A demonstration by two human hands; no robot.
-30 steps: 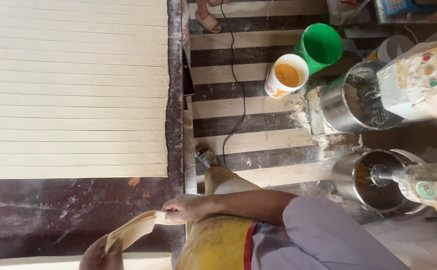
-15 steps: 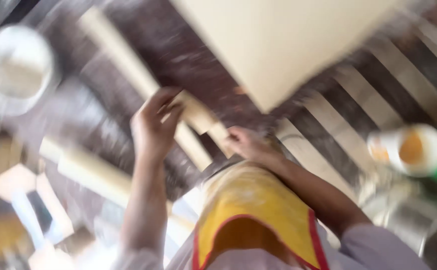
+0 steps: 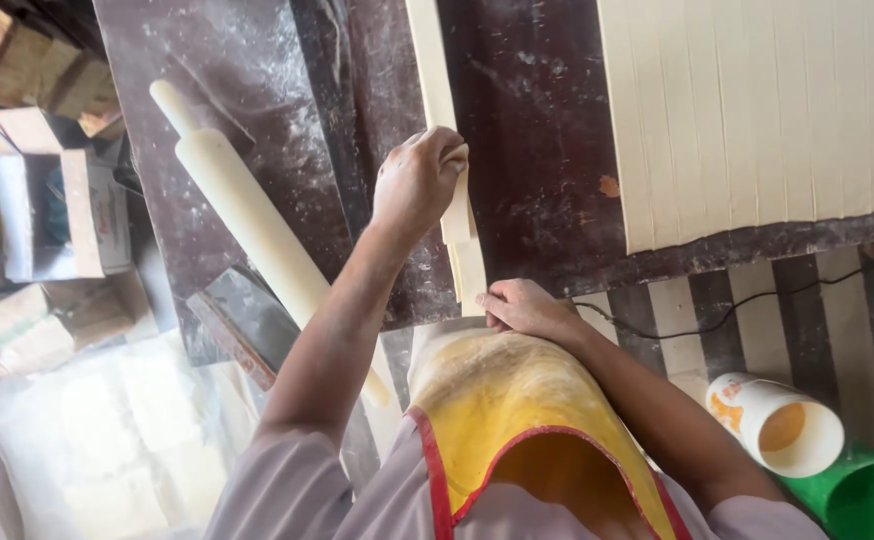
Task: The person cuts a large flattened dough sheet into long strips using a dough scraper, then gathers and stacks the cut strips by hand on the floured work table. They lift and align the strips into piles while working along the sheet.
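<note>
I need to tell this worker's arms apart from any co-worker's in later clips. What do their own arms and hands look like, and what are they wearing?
Both hands are bare: the left hand and right hand show no gloves, rings or watch. The forearms are uncovered too; short pale grey-lilac sleeves end around the elbows. A yellow apron with red edging covers the front.

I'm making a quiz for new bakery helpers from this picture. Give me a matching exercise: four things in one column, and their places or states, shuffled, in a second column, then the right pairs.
Things:
1. rolling pin
2. dough strip
3. dough sheet
4. white cup

Places or states:
A. scored into parallel strips, at the upper right
B. on its side on the striped floor, beside a green bucket
C. held by the left hand and right hand
D. lying slantwise on the floury dark table, left of the arms

Pairs: 1-D, 2-C, 3-A, 4-B
</note>
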